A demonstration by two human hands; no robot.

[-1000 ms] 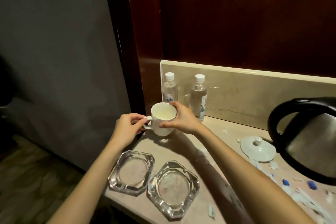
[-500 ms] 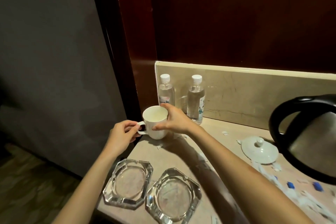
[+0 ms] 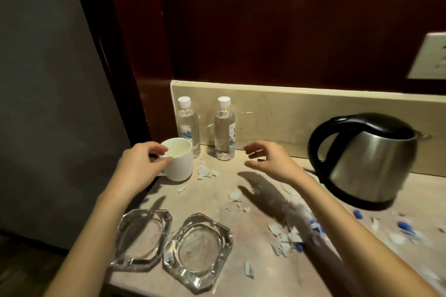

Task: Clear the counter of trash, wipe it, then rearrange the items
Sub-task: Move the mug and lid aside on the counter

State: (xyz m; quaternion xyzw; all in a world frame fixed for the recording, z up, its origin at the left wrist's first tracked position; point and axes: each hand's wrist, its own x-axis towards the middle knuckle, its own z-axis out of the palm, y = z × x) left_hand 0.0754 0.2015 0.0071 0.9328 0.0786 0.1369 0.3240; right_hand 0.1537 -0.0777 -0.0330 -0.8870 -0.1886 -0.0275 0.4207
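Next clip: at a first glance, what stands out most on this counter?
The litter: white scraps and blue bits strewn over the counter, thickest at right. At back right stands a steel kettle; two glass ashtrays sit side by side at the front edge. At back left, the left hand grips a white mug in front of two water bottles, while the right hand hovers, holding nothing.

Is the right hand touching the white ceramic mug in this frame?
No: the right hand hangs open above the counter, apart from the white ceramic mug, which only the left hand holds.
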